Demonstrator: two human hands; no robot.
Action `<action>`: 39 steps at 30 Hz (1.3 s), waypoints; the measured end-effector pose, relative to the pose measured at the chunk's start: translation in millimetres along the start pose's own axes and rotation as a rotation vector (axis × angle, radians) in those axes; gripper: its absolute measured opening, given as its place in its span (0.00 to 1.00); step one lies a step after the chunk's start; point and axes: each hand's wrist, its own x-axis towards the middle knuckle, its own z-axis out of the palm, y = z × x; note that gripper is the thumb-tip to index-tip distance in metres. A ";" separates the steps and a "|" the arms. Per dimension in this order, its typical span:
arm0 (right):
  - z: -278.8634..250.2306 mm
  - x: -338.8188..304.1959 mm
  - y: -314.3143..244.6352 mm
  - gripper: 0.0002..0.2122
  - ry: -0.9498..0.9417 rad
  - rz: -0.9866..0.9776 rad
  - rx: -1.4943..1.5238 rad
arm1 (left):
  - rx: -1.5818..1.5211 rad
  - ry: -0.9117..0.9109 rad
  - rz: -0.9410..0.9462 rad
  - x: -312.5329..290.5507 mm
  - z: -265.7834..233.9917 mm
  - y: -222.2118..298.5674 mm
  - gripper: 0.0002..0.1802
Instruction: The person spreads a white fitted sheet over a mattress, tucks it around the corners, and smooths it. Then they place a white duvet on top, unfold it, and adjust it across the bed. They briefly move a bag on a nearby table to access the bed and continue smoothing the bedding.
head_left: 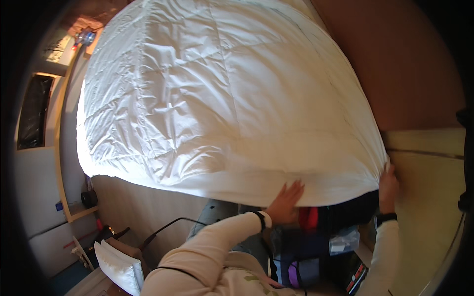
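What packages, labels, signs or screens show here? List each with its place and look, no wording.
Dark flat screen: on the wall at far left, tall black rectangle, switched off.
Clear plastic packet: under the white duvet edge, between the left hand and right hand, crumpled, see-through.
Small printed pack: at the bottom edge, red, white and black, partly hidden.

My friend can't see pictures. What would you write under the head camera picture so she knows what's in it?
Seen from above, a person's two hands hold the near edge of a big white duvet spread over a bed: the left hand lies flat on the edge, and the right hand grips its corner. A white pillow and some bags lie on the floor below.
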 end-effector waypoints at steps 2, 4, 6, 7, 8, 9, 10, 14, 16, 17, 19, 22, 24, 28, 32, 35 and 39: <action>8.9 1.2 -9.1 0.11 0.046 -0.027 0.023 | -0.101 0.024 0.011 -19.4 -27.3 -22.2 0.39; 6.9 4.1 -14.2 0.08 0.106 -0.066 0.020 | 0.148 0.258 -0.110 -42.6 -73.4 -46.1 0.36; 1.5 6.2 -17.6 0.07 0.072 -0.125 -0.003 | 0.458 0.444 -0.235 -58.5 -116.4 -75.7 0.35; -0.2 6.8 -20.0 0.07 0.062 -0.129 -0.031 | 0.517 0.440 -0.302 -62.8 -129.7 -85.1 0.36; -0.9 6.0 -21.5 0.07 0.058 -0.111 -0.073 | 0.519 0.466 -0.243 -63.6 -136.4 -91.6 0.38; -0.1 5.3 -23.9 0.07 0.114 -0.144 -0.090 | 0.564 0.365 -0.202 -59.1 -136.1 -96.8 0.37; 0.7 3.0 -25.3 0.07 0.145 -0.131 -0.120 | 0.598 0.382 -0.074 -54.1 -133.4 -99.4 0.37; 9.5 -1.5 -29.4 0.07 0.242 -0.051 -0.182 | 0.478 0.223 -0.056 -10.6 -99.3 -100.9 0.37; 11.5 -2.3 -29.7 0.06 0.210 0.004 -0.192 | 0.597 0.220 -0.042 9.8 -94.8 -109.7 0.36; 11.6 -3.1 -30.2 0.06 0.233 0.002 -0.181 | 0.506 0.193 -0.127 16.3 -97.8 -116.5 0.31; 9.9 -3.9 -30.7 0.06 0.176 0.036 -0.156 | 0.540 0.011 -0.232 25.1 -111.3 -129.6 0.26; 8.0 -4.3 -29.4 0.06 0.138 0.054 -0.046 | 0.392 -0.242 -0.297 29.6 -149.5 -134.1 0.18; 11.2 -3.6 -25.4 0.07 0.145 0.051 -0.004 | 0.174 -0.460 -0.314 39.4 -177.4 -120.6 0.18; 28.7 2.4 -8.0 0.12 0.187 -0.019 -0.028 | 0.058 -0.488 -0.132 8.1 -231.5 -64.0 0.20; 28.3 13.1 4.7 0.17 0.223 -0.075 -0.029 | 0.108 -0.388 0.154 -20.6 -181.5 -36.1 0.20; -9.2 15.9 -10.1 0.16 -0.001 0.014 -0.075 | 0.218 -0.270 0.030 -16.2 -105.4 -61.0 0.19; -89.3 -1.8 -109.7 0.19 0.273 -0.142 -0.027 | 0.255 -0.126 -0.024 -16.8 -51.6 -85.2 0.18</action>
